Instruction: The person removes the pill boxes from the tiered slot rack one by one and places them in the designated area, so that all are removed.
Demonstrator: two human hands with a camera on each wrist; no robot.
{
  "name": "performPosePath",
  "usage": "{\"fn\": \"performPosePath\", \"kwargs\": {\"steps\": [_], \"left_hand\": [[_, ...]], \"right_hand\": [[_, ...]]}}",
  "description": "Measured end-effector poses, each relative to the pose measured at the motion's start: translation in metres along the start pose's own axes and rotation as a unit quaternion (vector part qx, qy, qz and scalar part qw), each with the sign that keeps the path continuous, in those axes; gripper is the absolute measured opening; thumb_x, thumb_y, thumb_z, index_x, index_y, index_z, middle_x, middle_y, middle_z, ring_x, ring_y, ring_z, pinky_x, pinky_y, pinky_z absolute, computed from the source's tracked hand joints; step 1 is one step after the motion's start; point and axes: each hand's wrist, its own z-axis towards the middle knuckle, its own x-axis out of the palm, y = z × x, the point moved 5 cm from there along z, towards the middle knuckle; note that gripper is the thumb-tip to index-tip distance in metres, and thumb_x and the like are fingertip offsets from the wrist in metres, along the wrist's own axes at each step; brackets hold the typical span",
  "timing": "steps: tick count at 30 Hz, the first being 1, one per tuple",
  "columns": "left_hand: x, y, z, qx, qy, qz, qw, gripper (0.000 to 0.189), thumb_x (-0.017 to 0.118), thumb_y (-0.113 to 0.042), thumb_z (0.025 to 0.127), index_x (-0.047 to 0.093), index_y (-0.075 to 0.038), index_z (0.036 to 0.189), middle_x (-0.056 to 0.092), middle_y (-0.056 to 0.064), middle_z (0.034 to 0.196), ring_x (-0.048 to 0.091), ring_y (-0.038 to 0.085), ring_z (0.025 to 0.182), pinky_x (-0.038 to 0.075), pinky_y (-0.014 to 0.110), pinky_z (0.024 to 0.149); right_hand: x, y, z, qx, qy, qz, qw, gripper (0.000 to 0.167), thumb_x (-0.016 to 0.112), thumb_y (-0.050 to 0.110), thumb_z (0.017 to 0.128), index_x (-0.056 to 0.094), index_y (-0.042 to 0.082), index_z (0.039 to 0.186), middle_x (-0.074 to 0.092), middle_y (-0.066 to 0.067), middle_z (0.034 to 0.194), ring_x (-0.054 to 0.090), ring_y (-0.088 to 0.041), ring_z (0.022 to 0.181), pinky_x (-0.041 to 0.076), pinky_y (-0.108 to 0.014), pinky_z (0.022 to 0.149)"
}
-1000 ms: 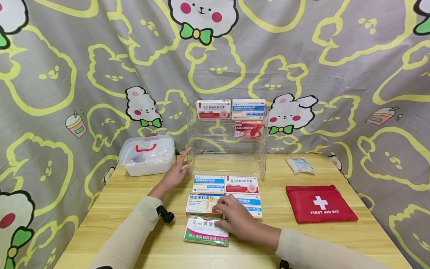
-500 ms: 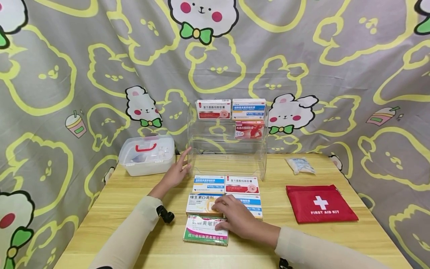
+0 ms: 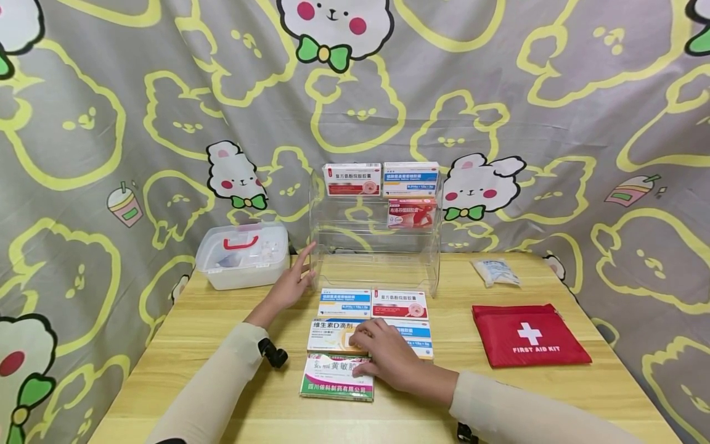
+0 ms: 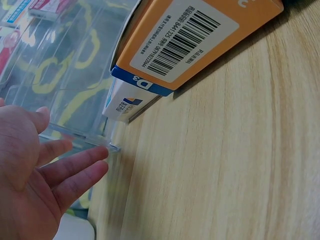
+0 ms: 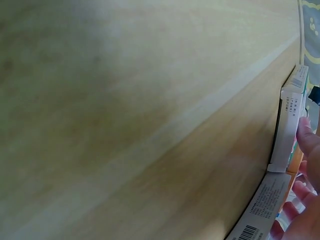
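Observation:
My left hand point(image 3: 289, 287) is at the left side of the clear acrylic rack point(image 3: 374, 271), its fingers extended and touching the side panel. In the left wrist view, the fingers point(image 4: 82, 175) are spread and hold nothing. My right hand point(image 3: 391, 357) lies over the medicine boxes, fingers loosely bent. Its thumb touches the green-and-white medicine box point(image 3: 333, 387), while its fingertips are over the vitamin D drops box point(image 3: 330, 338). Part of a blue-and-white box point(image 3: 418, 336) is hidden beneath this hand. Behind lie another blue-and-white box point(image 3: 341, 303) and a red-and-white box point(image 3: 400, 306).
On the rack stand a red-and-white box point(image 3: 352, 180), a blue-and-white box point(image 3: 411, 180) and a red box point(image 3: 412, 213). A white plastic case point(image 3: 246, 271) is left of it. To the right are a small packet point(image 3: 495, 272) and a red first aid pouch point(image 3: 529, 348).
The green-and-white box has slid slightly left and away from me, with my right hand shifting a little the same way. My left hand stays at the rack.

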Motion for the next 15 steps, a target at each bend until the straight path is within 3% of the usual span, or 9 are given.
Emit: {"fn": "performPosePath", "kwargs": {"steps": [15], "left_hand": [[-0.0007, -0.0013, -0.0006, 0.004, 0.000, 0.003, 1.0000, 0.080, 0.053, -0.014, 0.109, 0.006, -0.051, 0.162, 0.049, 0.033, 0.149, 0.057, 0.041, 0.133, 0.059, 0.036, 0.069]], "right_hand": [[-0.0071, -0.0011, 0.0004, 0.008, 0.009, 0.011, 0.9999, 0.048, 0.075, 0.054, 0.088, 0.068, 0.027, 0.127, 0.059, 0.007, 0.132, 0.051, -0.017, 0.125, 0.049, -0.047, 0.103]]}}
